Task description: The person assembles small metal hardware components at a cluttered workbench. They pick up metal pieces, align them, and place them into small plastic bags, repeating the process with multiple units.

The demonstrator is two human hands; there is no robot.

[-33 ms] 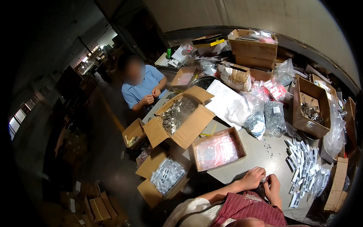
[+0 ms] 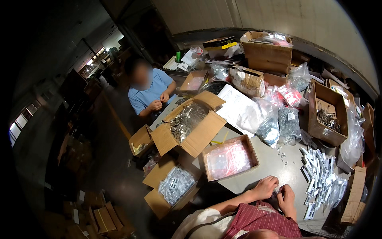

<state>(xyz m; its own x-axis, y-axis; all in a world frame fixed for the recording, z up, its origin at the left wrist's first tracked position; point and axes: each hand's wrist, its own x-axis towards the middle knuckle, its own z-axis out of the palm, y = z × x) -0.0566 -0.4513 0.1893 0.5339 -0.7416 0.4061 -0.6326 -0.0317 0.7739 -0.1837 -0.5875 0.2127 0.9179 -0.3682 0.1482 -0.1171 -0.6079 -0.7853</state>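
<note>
At the table's near edge, my left hand (image 2: pixel 266 187) and my right hand (image 2: pixel 286 198) are close together with their fingers closed. Between their fingertips is a small pale, shiny thing (image 2: pixel 276 191), too small and too covered to name. Right of my hands lies a heap of flat silver-white metal pieces (image 2: pixel 316 175) with dark slots. Just beyond my fingers, several small screw-like parts (image 2: pixel 282 155) are scattered on the grey tabletop. A carton of clear, red-edged plastic bags (image 2: pixel 229 159) stands to the left of them.
An open carton of metal parts (image 2: pixel 187 121) stands further left, and a carton of bagged pieces (image 2: pixel 176 184) sits lower beside the table. Bags of small hardware (image 2: pixel 289 123) and a deep box (image 2: pixel 328 115) stand behind. Across the table sits a person in a blue shirt (image 2: pixel 149 93), hands together.
</note>
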